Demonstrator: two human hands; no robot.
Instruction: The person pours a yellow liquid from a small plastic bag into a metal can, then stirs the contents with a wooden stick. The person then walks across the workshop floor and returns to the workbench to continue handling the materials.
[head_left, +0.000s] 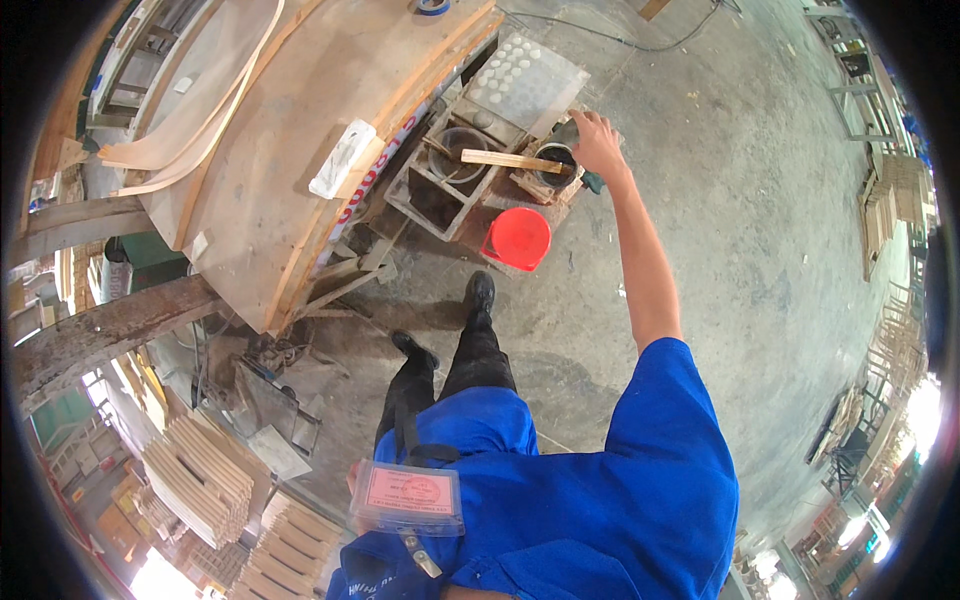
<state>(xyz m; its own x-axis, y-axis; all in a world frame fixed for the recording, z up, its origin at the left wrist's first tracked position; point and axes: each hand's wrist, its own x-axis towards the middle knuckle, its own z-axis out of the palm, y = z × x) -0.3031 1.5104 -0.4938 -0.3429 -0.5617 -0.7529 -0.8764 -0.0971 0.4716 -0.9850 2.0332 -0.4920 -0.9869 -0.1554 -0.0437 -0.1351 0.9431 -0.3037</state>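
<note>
My right hand [598,146] reaches forward over a low stand. Its fingers are bent and apart, with nothing visible between them. Just below and left of it is a small round pot [556,153] with a dark inside. A flat wooden stick [512,160] lies across the pot and points left. Something dark green [593,183] sits by the pot, under my wrist. Of my left hand [352,478], only a sliver of skin shows beside the clear badge holder [405,500]; its fingers are hidden.
A red bucket [521,239] stands nearer to me. Left of the pot, a grimy wooden frame [431,212] holds a clear round tub [458,155]. Behind lies a sheet with pale discs [518,80]. A large curved wooden panel [310,110] carries a white block [342,159].
</note>
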